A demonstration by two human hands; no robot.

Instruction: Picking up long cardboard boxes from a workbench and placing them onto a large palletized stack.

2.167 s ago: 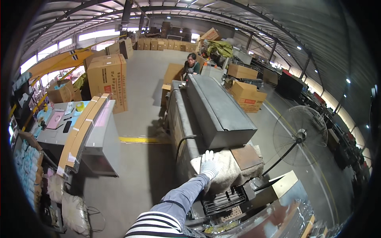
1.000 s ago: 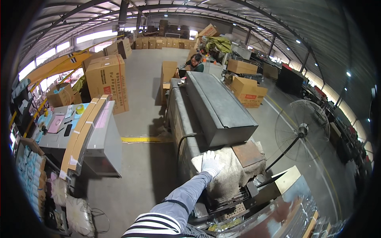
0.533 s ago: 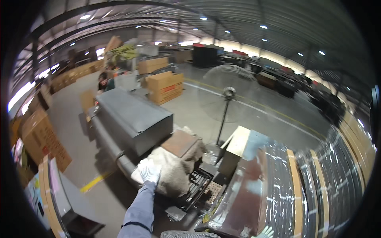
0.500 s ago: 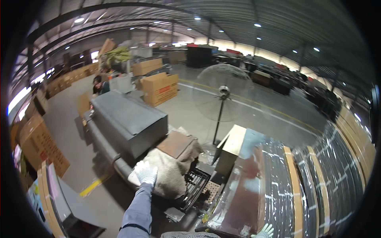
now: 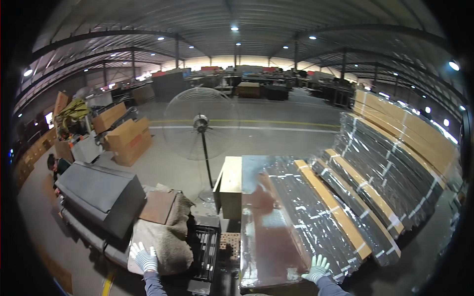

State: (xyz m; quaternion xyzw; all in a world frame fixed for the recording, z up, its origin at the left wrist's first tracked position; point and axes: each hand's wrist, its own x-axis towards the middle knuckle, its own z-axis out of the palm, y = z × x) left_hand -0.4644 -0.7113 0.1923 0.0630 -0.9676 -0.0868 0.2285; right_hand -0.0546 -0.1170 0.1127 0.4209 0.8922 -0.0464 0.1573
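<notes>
My left hand (image 5: 144, 257), in a white striped work glove, lies with fingers spread on a beige felt-like cloth (image 5: 165, 244). The cloth is draped over something I cannot make out, with a flat brown square piece (image 5: 158, 207) on its far part. My right hand (image 5: 317, 269), gloved alike, is spread at the near right corner of a worn, brown-stained tabletop (image 5: 269, 241), beside dark panels (image 5: 316, 224) wrapped in clear film. Both hands appear to hold nothing. A large dark grey box-like block (image 5: 101, 190) stands beyond my left hand.
A pedestal fan (image 5: 201, 123) stands ahead. Between the cloth and tabletop is a black slotted metal frame (image 5: 205, 249). A pale wooden box (image 5: 231, 180) adjoins the tabletop. More wrapped stacks (image 5: 390, 163) line the right. Cartons (image 5: 129, 140) and a person (image 5: 58, 165) are at far left.
The view has swung to the right, so the fan and cloth appear farther left. My left hand stays spread on the cloth; my right hand shows more fully by the tabletop's corner.
</notes>
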